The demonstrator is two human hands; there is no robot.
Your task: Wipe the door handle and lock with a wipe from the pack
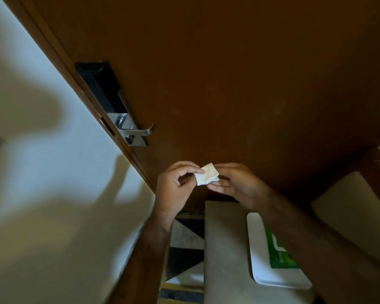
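Note:
A small folded white wipe is pinched between my left hand and my right hand, both in front of the brown door. Up and to the left, near the door's edge, sits the black lock body with a silver lever handle on a metal plate below it. The hands are well apart from the handle. The green and white wipe pack lies under my right forearm on a white tray.
The tray rests on a pale table top close to the door. A light wall with shadows fills the left. Black and white patterned floor shows between wall and table. A cream cushion is at right.

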